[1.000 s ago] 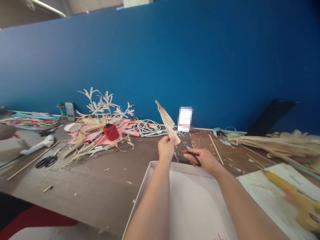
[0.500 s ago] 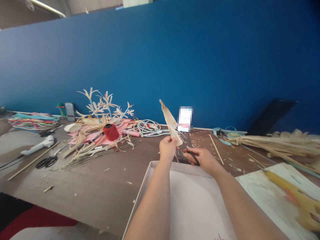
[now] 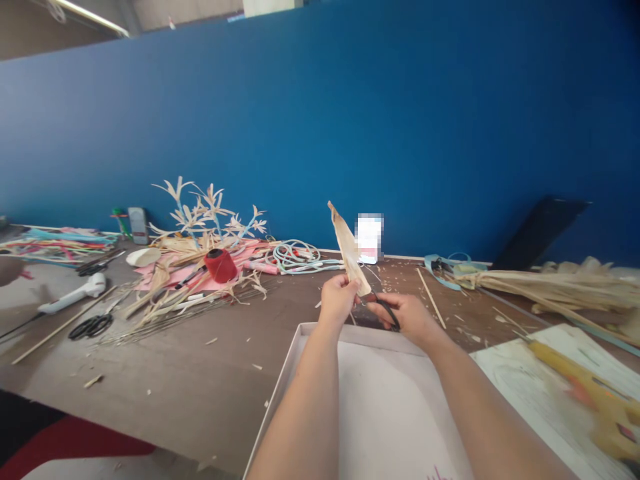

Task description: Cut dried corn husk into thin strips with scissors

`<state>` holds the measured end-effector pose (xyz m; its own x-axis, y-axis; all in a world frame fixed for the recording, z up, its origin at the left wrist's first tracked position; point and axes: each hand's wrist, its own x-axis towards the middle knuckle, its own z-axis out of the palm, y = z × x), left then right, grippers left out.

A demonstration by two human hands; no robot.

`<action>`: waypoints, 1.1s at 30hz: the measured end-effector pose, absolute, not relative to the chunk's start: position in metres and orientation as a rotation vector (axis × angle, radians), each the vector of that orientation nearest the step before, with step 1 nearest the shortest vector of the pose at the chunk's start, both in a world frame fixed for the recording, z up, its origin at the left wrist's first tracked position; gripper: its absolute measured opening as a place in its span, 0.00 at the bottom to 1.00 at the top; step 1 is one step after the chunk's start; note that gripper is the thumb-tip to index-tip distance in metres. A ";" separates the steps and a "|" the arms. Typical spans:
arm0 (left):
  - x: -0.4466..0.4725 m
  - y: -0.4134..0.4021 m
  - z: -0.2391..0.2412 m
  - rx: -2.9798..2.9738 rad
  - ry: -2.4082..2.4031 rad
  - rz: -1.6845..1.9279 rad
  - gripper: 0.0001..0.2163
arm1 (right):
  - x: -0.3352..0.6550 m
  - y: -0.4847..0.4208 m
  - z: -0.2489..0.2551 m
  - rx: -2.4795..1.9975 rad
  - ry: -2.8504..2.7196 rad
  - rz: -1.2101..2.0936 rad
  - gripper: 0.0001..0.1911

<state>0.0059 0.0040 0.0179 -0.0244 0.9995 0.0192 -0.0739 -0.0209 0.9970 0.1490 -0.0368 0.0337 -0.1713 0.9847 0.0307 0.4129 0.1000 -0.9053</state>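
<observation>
The person's left hand [image 3: 339, 300] is pinching the lower end of a dried leaf strip [image 3: 345, 243] between thumb and fingers. The strip is rising out of that hand and tilting a little to its left. Just to the right, the right hand [image 3: 410, 315] is curling closed round the black handles of the scissors [image 3: 386, 311]. The blades are pointing at the strip's base beside the left fingertips, but whether they are parted I cannot tell. Both hands are hovering over the far rim of a white box [image 3: 300, 347]. Well off to the left hand's left, a red spool [image 3: 219, 265] is sitting among straw flowers [image 3: 210, 210]. Out beyond the right hand, a yellow glue gun [image 3: 590, 393] is lying.
</observation>
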 end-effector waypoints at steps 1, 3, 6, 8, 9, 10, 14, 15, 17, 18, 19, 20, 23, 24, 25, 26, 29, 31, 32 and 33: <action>0.006 0.004 0.018 1.160 1.162 1.274 0.08 | 0.149 -0.037 0.034 -1.384 -1.679 1.049 0.22; 0.006 0.005 0.017 1.163 1.164 1.271 0.08 | 0.150 -0.036 0.033 -1.382 -1.673 1.065 0.22; 0.005 0.006 0.016 1.162 1.167 1.268 0.08 | 0.151 -0.035 0.031 -1.377 -1.680 1.072 0.22; 0.005 0.006 0.015 1.162 1.169 1.265 0.08 | 0.151 -0.034 0.029 -1.374 -1.690 1.070 0.21; 0.005 0.007 0.015 1.161 1.170 1.263 0.09 | 0.152 -0.033 0.028 -1.372 -1.693 1.069 0.21; 0.005 0.007 0.014 1.159 1.170 1.263 0.09 | 0.152 -0.033 0.028 -1.369 -1.695 1.069 0.21; 0.005 0.007 0.014 1.124 1.158 1.303 0.11 | 0.152 -0.034 0.029 -1.370 -1.697 1.072 0.21; 0.005 0.007 0.013 1.114 1.158 1.316 0.11 | 0.151 -0.034 0.029 -1.374 -1.697 1.073 0.21; 0.005 0.008 0.013 1.105 1.172 1.340 0.12 | 0.151 -0.034 0.030 -1.383 -1.695 1.068 0.22; 0.005 0.008 0.013 1.107 1.182 1.350 0.12 | 0.150 -0.035 0.030 -1.391 -1.691 1.066 0.22; 0.005 0.009 0.013 1.111 1.189 1.361 0.13 | 0.150 -0.035 0.031 -1.402 -1.686 1.065 0.22; 0.005 0.009 0.012 1.115 1.193 1.371 0.13 | 0.150 -0.035 0.031 -1.413 -1.681 1.064 0.22; 0.005 0.008 0.013 1.138 1.198 1.361 0.12 | 0.149 -0.035 0.031 -1.436 -1.684 1.047 0.23; 0.006 0.007 0.014 1.152 1.201 1.347 0.12 | 0.149 -0.035 0.031 -1.435 -1.690 1.030 0.23; 0.006 0.007 0.014 1.169 1.202 1.330 0.11 | 0.150 -0.035 0.030 -1.432 -1.696 1.009 0.23; 0.006 0.006 0.015 1.186 1.201 1.313 0.11 | 0.150 -0.035 0.030 -1.430 -1.698 0.989 0.23; 0.007 0.005 0.016 1.199 1.179 1.285 0.11 | 0.150 -0.035 0.030 -1.427 -1.695 0.960 0.23; 0.008 0.005 0.015 1.180 1.153 1.279 0.12 | 0.150 -0.035 0.029 -1.424 -1.697 0.954 0.23; 0.008 0.005 0.015 1.168 1.138 1.277 0.12 | 0.150 -0.034 0.028 -1.423 -1.698 0.952 0.23; 0.008 0.005 0.015 1.157 1.121 1.274 0.13 | 0.150 -0.034 0.028 -1.423 -1.698 0.951 0.22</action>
<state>0.0079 0.0054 0.0145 0.0004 0.9996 0.0289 -0.0991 -0.0287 0.9947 0.1503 -0.0340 0.0280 -0.1365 0.9886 0.0636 0.4620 0.1203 -0.8787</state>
